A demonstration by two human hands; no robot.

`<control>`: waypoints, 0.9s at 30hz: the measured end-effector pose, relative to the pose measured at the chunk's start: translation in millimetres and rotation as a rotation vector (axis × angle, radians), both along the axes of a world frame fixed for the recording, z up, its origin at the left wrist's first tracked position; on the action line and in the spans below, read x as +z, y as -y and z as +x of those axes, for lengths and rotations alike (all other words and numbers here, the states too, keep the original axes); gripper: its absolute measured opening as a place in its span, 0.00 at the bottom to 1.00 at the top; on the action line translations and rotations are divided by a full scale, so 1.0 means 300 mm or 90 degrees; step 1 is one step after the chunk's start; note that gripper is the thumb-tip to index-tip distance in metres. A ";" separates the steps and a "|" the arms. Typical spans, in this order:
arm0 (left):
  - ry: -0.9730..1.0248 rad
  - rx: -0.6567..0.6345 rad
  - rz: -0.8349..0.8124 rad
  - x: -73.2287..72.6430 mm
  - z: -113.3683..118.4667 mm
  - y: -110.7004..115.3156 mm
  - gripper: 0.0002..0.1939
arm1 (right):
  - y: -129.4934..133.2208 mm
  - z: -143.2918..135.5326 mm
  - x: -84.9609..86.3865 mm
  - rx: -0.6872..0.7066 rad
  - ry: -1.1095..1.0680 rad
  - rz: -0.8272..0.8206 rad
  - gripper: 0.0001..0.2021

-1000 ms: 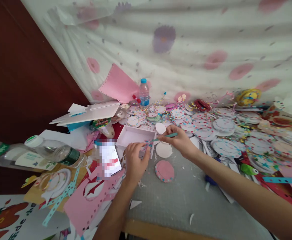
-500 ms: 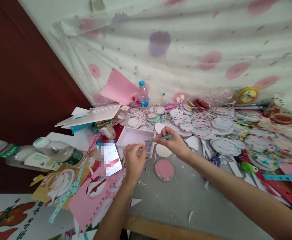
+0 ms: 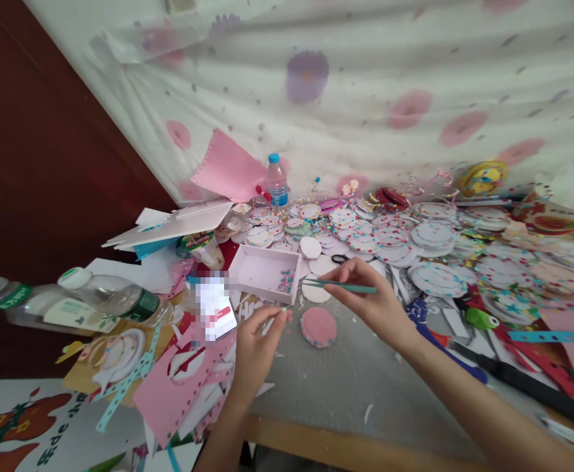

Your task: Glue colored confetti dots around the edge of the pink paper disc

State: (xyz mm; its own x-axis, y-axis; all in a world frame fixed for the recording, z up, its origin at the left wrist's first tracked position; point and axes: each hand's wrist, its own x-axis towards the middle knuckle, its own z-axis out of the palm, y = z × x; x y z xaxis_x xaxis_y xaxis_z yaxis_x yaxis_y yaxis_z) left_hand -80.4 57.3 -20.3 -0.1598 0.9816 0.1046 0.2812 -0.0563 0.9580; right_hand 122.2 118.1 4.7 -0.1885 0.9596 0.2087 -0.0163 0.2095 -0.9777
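Observation:
My right hand (image 3: pixel 363 288) grips green tweezers (image 3: pixel 353 286), their tips pointing left just beyond the white box's right wall. Thumb and forefinger of my left hand (image 3: pixel 260 341) pinch together around a tiny pale-blue bit (image 3: pixel 284 309), too small to make out well. In front of my hands stands an open white box (image 3: pixel 252 274). Small pink and blue dots (image 3: pixel 286 280) lie in its right corner. Between my hands on the grey mat rests a pink disc (image 3: pixel 318 327) with coloured dots along its lower edge. A plain white disc (image 3: pixel 315 292) lies behind it, near the tweezers.
Many dotted paper discs (image 3: pixel 434 236) are piled along the back and right. A phone (image 3: pixel 218 314) lies left of the box, beside plastic bottles (image 3: pixel 120 305) and pink punched sheets (image 3: pixel 169 387). A water bottle (image 3: pixel 277 180) stands behind; a black-handled tool (image 3: pixel 527 383) lies at right.
My right hand with the tweezers has drawn back from the box toward me and to the right. My left hand has moved down, away from the box, uncovering the dots inside.

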 end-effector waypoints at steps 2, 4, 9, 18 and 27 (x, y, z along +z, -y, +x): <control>0.053 -0.027 -0.031 0.000 0.035 0.046 0.09 | 0.081 0.039 -0.001 -0.040 -0.025 -0.020 0.12; 0.084 -0.054 -0.042 0.001 0.075 0.083 0.08 | 0.162 0.070 -0.012 -0.085 -0.042 -0.044 0.11; 0.088 -0.130 -0.055 0.018 0.161 0.128 0.08 | 0.327 0.114 -0.039 -0.143 -0.044 -0.082 0.11; 0.074 -0.232 -0.051 0.057 0.217 0.144 0.08 | 0.427 0.177 -0.068 -0.174 -0.040 -0.097 0.11; 0.071 -0.250 -0.055 0.049 0.231 0.136 0.09 | 0.425 0.196 -0.073 -0.158 -0.028 -0.108 0.13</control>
State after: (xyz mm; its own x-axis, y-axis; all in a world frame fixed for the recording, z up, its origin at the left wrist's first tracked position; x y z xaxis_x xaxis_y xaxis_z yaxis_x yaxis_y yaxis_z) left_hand -11.1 16.6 -5.6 0.2227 0.9746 0.0219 0.1490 -0.0563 0.9872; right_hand 180.9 -9.4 -17.1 0.0619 0.9971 0.0438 -0.0275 0.0456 -0.9986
